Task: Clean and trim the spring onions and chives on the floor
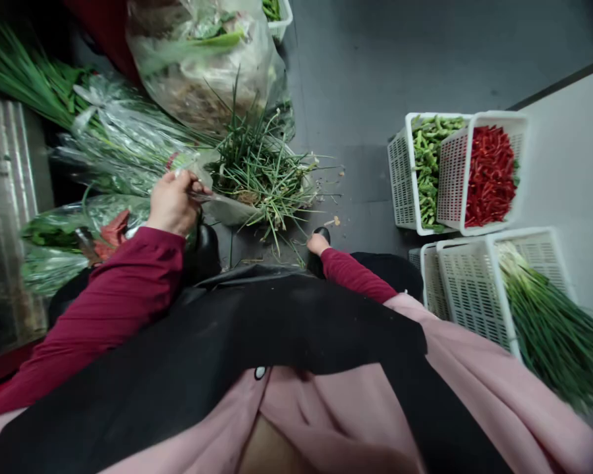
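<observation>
My left hand is closed on the edge of a clear plastic bag, which lies partly under a loose heap of thin green onions on the floor in front of me. The heap is tangled, with some pale, yellowed tips and dry bits. My right hand is low by the near right side of the heap, beside my dark shoe. Its fingers are curled in; a few green strands lie close to it, and what it grips, if anything, cannot be made out.
Leafy greens in clear plastic lie at left, with a large clear bag of vegetables behind the heap. At right stand white baskets with green peppers, red chillies and long scallions. Plant scraps dot the grey floor.
</observation>
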Demonstrator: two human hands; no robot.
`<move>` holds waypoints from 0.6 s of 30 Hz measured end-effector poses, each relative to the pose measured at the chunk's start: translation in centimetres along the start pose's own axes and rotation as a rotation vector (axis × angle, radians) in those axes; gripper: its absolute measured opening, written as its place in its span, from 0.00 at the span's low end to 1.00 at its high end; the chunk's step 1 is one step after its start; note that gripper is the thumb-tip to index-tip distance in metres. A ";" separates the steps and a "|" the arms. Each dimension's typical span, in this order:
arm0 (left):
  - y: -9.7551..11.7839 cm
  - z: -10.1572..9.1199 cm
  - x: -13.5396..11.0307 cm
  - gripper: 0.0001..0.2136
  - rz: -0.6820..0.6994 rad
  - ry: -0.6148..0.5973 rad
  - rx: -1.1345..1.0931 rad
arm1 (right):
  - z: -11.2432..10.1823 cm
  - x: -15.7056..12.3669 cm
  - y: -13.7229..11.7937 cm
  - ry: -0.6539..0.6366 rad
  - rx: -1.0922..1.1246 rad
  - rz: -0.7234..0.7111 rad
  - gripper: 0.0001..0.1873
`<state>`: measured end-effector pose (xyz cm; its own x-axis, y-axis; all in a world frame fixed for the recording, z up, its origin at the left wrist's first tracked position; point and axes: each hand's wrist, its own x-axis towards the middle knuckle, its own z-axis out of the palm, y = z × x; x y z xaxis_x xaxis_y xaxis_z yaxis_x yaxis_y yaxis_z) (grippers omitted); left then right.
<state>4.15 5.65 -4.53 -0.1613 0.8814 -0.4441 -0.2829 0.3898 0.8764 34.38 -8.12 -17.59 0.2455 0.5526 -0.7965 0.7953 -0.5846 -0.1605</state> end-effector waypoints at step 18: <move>6.2 3.7 2.0 0.09 0.186 -0.101 0.059 | 9.5 10.0 0.2 -0.153 -0.397 -0.192 0.36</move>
<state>5.55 10.86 0.74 -0.1094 0.9605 -0.2558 -0.2008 0.2307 0.9521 31.76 -8.38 -31.15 0.0119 0.5169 -0.8559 0.9763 -0.1908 -0.1017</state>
